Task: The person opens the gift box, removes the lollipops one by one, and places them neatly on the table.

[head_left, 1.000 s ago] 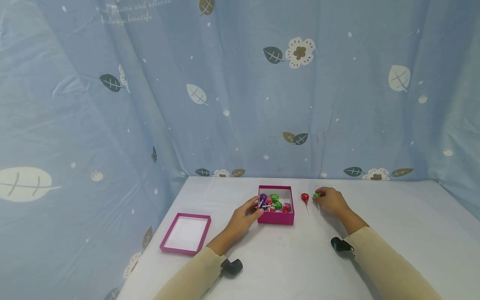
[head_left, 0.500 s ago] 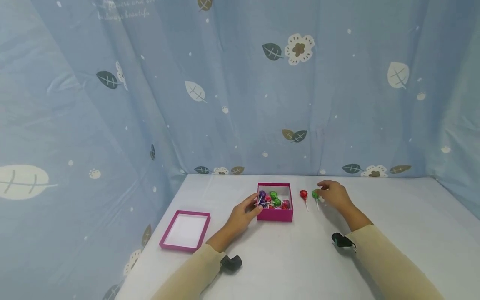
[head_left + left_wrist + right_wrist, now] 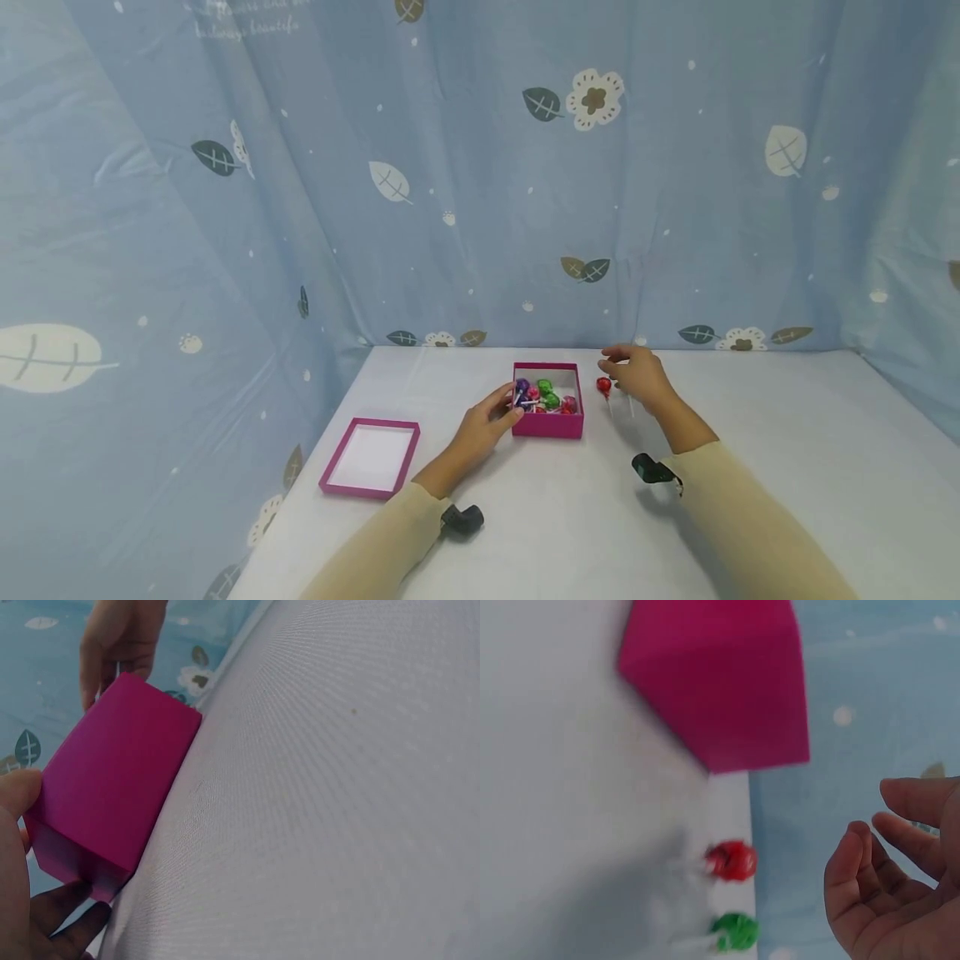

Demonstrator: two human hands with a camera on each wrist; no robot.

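Note:
A magenta box (image 3: 548, 426) without its lid holds several wrapped lollipops (image 3: 547, 387) in purple, green, pink and red. My left hand (image 3: 480, 428) holds the box at its left side; the left wrist view shows the thumb by the upper rim and other fingers against the side wall. To the right of the box lie a red lollipop (image 3: 603, 384) and a green lollipop (image 3: 735, 931), side by side. My right hand (image 3: 637, 375) is raised above these two with loosely bent fingers and nothing in them. In the head view it covers the green lollipop's head.
The magenta-rimmed lid (image 3: 370, 457) lies on the left of the white table (image 3: 555, 517), its white inside facing up. A blue patterned curtain (image 3: 465, 208) hangs behind the table and along its left side. Black wrist devices (image 3: 462, 520) sit at both cuffs.
My right hand has let go of the green lollipop, which now lies beside the red one. It has risen and moved left toward the box. The left hand stays on the box.

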